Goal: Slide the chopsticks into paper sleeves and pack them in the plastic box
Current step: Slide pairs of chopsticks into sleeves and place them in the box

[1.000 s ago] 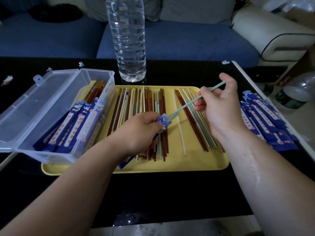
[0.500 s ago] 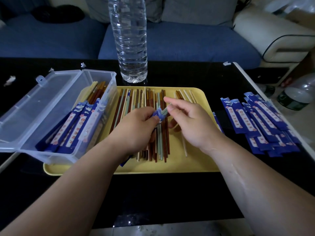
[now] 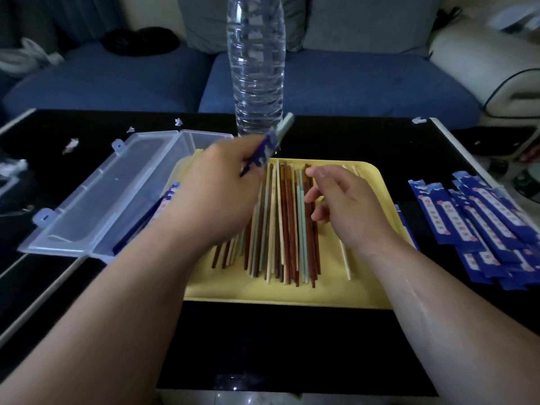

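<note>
2 hands work over the yellow tray [image 3: 292,296]. Left hand [image 3: 216,197] grips sleeved chopsticks [image 3: 263,150], tilted up beside the open plastic box [image 3: 122,197]. Right hand [image 3: 347,206], fingers loosely curled and empty, hangs above loose chopsticks [image 3: 286,229]. Spare paper sleeves [image 3: 482,229] lie to the right.

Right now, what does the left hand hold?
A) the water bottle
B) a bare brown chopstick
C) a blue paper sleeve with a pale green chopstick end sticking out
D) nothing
C: the left hand grips a blue paper sleeve, and a pale green chopstick end sticks out of its top, raised above the yellow tray.
</note>
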